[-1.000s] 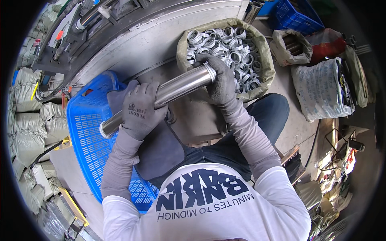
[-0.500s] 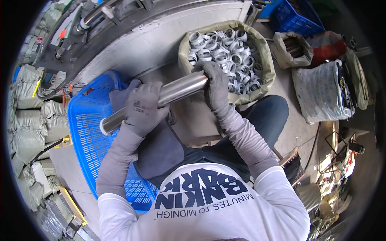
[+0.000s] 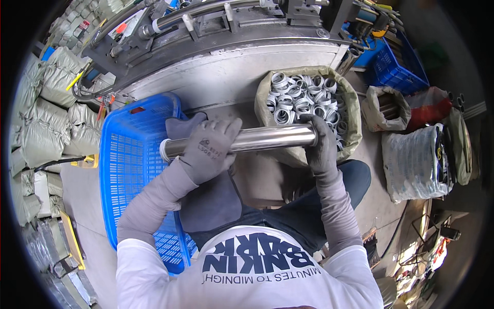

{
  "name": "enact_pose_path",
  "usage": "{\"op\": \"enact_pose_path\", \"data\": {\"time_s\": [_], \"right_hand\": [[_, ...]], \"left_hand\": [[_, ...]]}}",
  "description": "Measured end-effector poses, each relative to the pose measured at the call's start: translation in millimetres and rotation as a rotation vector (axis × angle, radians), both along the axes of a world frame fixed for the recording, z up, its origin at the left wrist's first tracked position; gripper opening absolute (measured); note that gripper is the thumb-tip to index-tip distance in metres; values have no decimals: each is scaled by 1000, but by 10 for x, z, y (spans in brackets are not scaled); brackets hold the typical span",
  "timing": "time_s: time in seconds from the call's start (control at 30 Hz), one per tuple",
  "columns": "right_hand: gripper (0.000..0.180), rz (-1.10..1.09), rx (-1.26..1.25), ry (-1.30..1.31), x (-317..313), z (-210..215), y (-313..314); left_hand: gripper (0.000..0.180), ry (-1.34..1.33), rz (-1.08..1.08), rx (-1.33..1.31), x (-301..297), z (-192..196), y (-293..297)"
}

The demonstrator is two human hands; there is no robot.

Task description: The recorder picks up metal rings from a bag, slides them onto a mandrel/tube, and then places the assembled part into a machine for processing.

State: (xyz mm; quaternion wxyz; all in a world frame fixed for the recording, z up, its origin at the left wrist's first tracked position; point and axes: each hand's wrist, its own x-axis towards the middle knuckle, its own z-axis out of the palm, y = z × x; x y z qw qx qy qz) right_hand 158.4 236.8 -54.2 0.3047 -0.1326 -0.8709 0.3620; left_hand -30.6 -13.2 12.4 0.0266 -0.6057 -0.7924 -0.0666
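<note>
Both my gloved hands hold a shiny metal tube (image 3: 272,138) across my lap. My left hand (image 3: 210,148) is wrapped round it left of the middle. Gripping the right end is my right hand (image 3: 321,144), its fingers over the rim. A white ring (image 3: 164,150) sits on the tube's left end. Just beyond the right hand stands a woven sack (image 3: 351,139) filled with several white-grey rings (image 3: 301,98). Under the tube's left end is a blue plastic basket (image 3: 110,177). A dark pad (image 3: 211,203) lies over my left thigh.
A machine bench (image 3: 242,44) with another metal tube (image 3: 193,14) runs along the far side. At right are a small sack of brown tubes (image 3: 371,110), a blue crate (image 3: 393,72) and a wrapped bale (image 3: 414,162). Packed sacks (image 3: 46,129) are piled at left.
The tube has turned from a steep slant to nearly level, its right end lower in view. Both hands still hold it. The view has tilted up, showing more of the bench.
</note>
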Motion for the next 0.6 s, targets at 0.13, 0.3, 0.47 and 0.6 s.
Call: {"op": "enact_pose_path", "data": {"time_s": [0.13, 0.3, 0.47, 0.6], "right_hand": [[41, -8, -571, 136, 76, -148, 5], [60, -125, -1403, 467, 230, -450, 392], [50, -179, -1397, 347, 254, -520, 498], [42, -149, -1281, 304, 251, -468, 457]], "left_hand": [[63, -76, -29, -83, 48, 89, 160], [60, 95, 15, -79, -181, 346, 383], [61, 132, 13, 97, -406, 264, 499], [59, 190, 97, 170, -669, 170, 626]]}}
